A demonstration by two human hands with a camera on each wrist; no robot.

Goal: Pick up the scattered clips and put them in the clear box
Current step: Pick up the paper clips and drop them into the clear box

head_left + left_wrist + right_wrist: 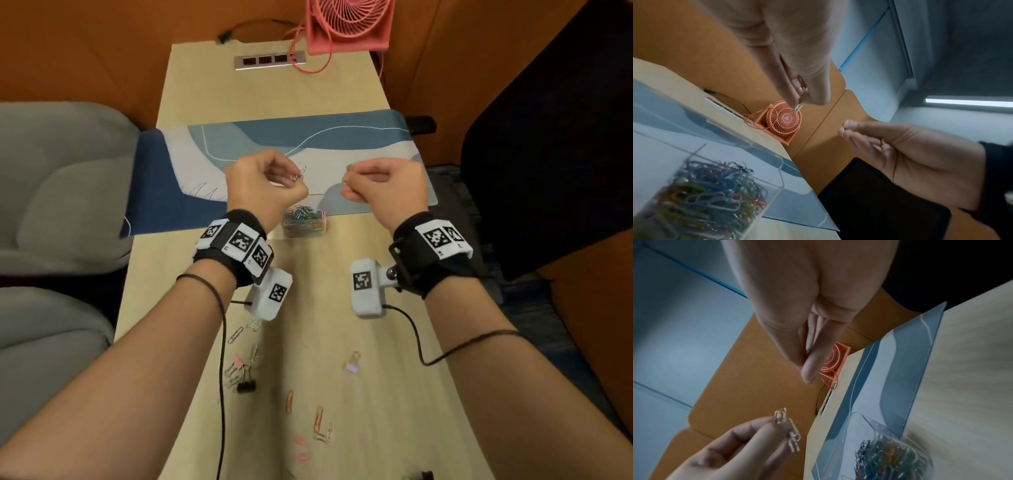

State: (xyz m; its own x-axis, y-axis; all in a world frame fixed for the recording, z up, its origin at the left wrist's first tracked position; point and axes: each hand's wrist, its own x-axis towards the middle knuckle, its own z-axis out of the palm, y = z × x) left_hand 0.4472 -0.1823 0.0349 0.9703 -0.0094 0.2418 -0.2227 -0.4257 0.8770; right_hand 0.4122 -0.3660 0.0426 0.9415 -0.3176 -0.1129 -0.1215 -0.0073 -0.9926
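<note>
Nearest, well short of the clear box, loose clips lay scattered on the table, uncollected. Above and just beyond the box, the left hand pinched a small bunch of paper clips; released there, they could miss the heaped box or bounce off it. Right of the box, the right hand hung with fingers curled; whether it gripped anything could not be told.

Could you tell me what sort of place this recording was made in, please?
Probably an office booth or study carrel: a narrow pale wooden desk walled by orange partition panels, with a recessed silver socket strip, a blue patterned desk mat and a small pink desk fan.
</note>
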